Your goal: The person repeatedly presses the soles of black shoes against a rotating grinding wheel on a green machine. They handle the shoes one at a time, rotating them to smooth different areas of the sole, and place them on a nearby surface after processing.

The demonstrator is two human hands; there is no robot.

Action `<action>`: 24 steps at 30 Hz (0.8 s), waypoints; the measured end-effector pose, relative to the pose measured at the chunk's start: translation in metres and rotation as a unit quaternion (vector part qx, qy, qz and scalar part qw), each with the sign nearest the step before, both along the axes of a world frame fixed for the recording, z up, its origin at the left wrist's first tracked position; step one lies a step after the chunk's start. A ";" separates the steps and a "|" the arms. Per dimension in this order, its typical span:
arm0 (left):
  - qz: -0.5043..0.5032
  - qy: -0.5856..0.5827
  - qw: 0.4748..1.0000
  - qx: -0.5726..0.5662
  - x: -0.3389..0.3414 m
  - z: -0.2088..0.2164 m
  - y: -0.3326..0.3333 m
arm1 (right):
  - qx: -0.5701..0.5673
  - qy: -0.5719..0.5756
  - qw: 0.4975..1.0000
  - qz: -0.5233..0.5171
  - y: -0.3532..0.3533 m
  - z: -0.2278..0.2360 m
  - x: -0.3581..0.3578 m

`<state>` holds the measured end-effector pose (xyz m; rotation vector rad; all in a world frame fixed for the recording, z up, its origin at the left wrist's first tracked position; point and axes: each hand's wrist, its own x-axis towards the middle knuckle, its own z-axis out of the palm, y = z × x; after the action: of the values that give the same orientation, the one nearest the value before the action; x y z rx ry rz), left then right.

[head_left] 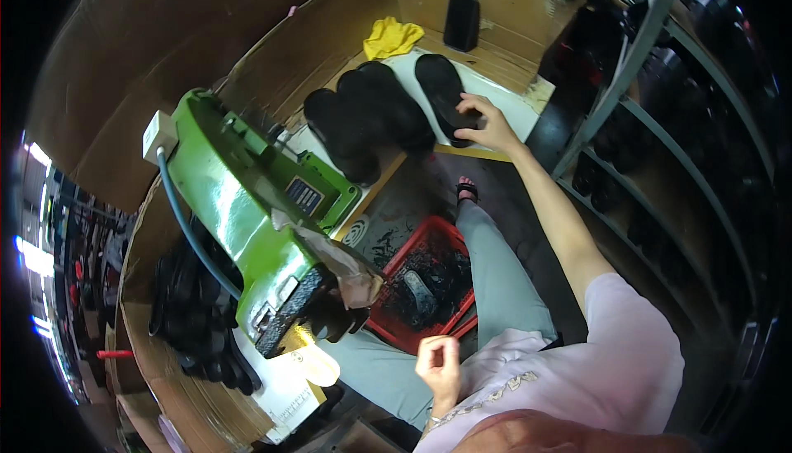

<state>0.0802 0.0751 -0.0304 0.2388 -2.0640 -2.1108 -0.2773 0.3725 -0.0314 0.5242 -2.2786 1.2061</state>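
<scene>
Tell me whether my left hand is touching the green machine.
Apart. The head view plainly shows a gap between the left hand and the green machine, with a grey trouser leg visible in it.

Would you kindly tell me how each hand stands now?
Left hand: closed, nothing visible in it.
Right hand: open at the black sole; contact unclear.

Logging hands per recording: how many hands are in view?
2: the right hand at a black sole on the white table, the left hand near the pale shirt. No others show.
</scene>
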 end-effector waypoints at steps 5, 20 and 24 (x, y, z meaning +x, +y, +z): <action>0.059 0.048 0.992 -0.104 -0.046 -0.034 0.002 | -0.004 0.050 0.996 -0.072 -0.004 0.010 0.017; 0.290 0.122 0.947 -0.064 -0.098 -0.025 -0.176 | 0.348 -0.012 0.927 -0.137 -0.160 0.035 -0.038; 0.306 0.075 0.943 -0.108 -0.066 0.002 -0.150 | 0.227 0.036 0.965 -0.124 -0.153 0.044 -0.024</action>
<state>0.0141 -0.0752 -0.0287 0.5805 -1.8006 -1.4755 -0.3013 0.2194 0.0131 0.4158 -2.4727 0.5333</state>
